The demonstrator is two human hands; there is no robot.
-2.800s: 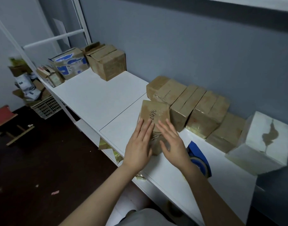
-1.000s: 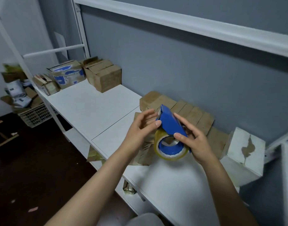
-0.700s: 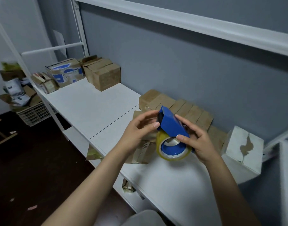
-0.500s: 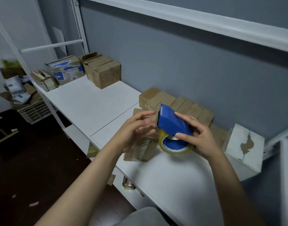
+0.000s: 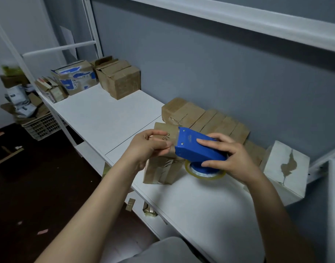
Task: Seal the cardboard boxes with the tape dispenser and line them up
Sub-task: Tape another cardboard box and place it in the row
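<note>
My right hand (image 5: 233, 158) grips the blue tape dispenser (image 5: 197, 149) from above, and its yellowish tape roll (image 5: 204, 172) hangs just over the shelf. My left hand (image 5: 147, 147) is pinched at the dispenser's front edge, on what looks like the tape end. Under both hands a small brown cardboard box (image 5: 161, 168) with handwriting on top stands near the shelf's front edge, partly hidden by them. Behind it, a row of several brown boxes (image 5: 210, 120) lines the grey wall.
A white box with a torn patch (image 5: 286, 168) sits at the right end of the white shelf (image 5: 105, 118). At the far left end are larger cardboard boxes (image 5: 119, 80) and a blue-printed box (image 5: 75, 76). A plastic crate (image 5: 41, 126) stands on the floor beyond. A shelf beam runs overhead.
My right hand picked up the dispenser from the shelf and has lowered and tilted it toward the box. My left hand left the box top and closed on the dispenser's front edge.
</note>
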